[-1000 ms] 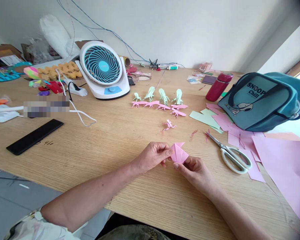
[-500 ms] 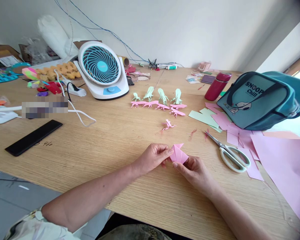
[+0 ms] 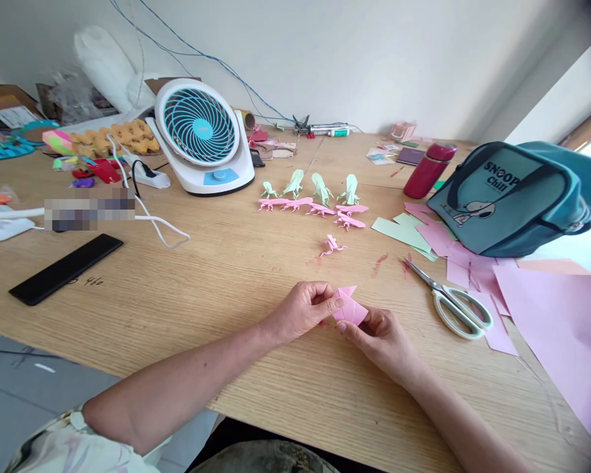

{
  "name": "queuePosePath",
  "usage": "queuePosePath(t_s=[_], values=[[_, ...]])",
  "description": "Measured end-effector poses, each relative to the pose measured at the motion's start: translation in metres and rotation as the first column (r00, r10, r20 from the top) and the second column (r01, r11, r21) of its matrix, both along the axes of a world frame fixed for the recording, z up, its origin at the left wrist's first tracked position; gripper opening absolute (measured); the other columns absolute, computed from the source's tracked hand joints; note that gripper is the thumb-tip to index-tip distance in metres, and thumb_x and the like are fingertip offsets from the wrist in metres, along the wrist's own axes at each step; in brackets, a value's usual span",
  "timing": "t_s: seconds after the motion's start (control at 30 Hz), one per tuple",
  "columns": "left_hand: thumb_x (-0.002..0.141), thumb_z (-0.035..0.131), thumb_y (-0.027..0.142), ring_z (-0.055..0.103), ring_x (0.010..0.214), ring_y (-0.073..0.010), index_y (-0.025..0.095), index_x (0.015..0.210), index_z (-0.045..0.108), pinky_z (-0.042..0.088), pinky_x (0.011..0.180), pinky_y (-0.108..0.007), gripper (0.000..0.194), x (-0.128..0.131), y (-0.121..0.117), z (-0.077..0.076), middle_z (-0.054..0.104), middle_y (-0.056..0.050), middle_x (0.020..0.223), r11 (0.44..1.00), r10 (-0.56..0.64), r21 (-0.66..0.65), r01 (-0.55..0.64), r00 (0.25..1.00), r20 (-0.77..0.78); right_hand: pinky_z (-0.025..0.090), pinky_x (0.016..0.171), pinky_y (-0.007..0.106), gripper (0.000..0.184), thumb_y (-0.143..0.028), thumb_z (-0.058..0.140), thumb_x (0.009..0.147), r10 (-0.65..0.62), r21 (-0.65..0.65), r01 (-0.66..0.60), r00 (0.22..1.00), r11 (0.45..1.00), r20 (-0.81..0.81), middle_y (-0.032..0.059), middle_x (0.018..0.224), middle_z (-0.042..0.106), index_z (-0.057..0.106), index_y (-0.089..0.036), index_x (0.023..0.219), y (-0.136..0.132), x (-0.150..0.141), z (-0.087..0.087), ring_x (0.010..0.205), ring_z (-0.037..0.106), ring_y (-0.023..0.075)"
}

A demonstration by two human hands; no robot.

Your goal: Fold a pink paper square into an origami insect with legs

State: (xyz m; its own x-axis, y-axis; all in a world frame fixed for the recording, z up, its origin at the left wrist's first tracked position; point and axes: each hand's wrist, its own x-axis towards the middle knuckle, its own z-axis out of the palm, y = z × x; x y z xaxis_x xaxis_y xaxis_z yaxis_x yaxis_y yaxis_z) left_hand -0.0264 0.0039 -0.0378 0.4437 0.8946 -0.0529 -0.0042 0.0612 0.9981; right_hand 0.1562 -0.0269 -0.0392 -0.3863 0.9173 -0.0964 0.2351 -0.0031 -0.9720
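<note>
A small folded piece of pink paper [image 3: 352,311] is held above the wooden table between both hands. My left hand [image 3: 308,310] pinches its left side, thumb on top. My right hand [image 3: 381,338] grips the lower right edge between thumb and fingers. The fingers behind the paper are hidden. Beyond the hands lies a small pink folded paper figure [image 3: 331,245]. Farther back, several pink paper figures [image 3: 320,209] stand in a row before several pale green ones [image 3: 320,187]. To the right rest scissors [image 3: 456,299] with white handles.
Pink paper sheets [image 3: 561,328] and green paper pieces [image 3: 404,233] lie at the right, by a teal bag [image 3: 512,203] and a red bottle [image 3: 429,172]. A white fan [image 3: 201,135] stands back left, with a black flat bar [image 3: 66,269] and a white cable [image 3: 165,230] nearby.
The pink paper has turned slightly, and its top point sits a little farther left. My left thumb has slid further over its face. My right hand has shifted slightly left.
</note>
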Motion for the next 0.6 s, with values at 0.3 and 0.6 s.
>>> queuePosePath(t_s=[0.3,0.6], values=[[0.084,0.068,0.050,0.045,0.050,-0.0064,0.015,0.070,0.050,0.033,0.049,-0.018,0.041,0.0030,-0.0055,0.0045,0.050,0.005,0.057,0.997,-0.038,0.068,0.038,0.999,0.004,0.021,0.049,0.025,0.038,-0.046,0.068,0.083,-0.015,0.026,0.014,1.000,1.000,0.024,-0.0051,0.059,0.035,0.050,-0.018,0.065,-0.0012,-0.0011,0.0037,0.055,0.027,0.0085],[0.084,0.068,0.052,0.045,0.053,-0.0067,0.014,0.067,0.054,0.035,0.052,-0.019,0.044,0.0022,-0.0038,0.0005,0.052,0.004,0.058,0.997,0.016,0.078,-0.014,1.000,-0.015,0.019,0.048,0.025,0.043,-0.050,0.070,0.081,-0.022,-0.002,0.022,0.999,1.000,-0.037,-0.0058,0.060,0.034,0.046,-0.019,0.062,0.0015,-0.0046,0.0061,0.054,0.022,0.0079]])
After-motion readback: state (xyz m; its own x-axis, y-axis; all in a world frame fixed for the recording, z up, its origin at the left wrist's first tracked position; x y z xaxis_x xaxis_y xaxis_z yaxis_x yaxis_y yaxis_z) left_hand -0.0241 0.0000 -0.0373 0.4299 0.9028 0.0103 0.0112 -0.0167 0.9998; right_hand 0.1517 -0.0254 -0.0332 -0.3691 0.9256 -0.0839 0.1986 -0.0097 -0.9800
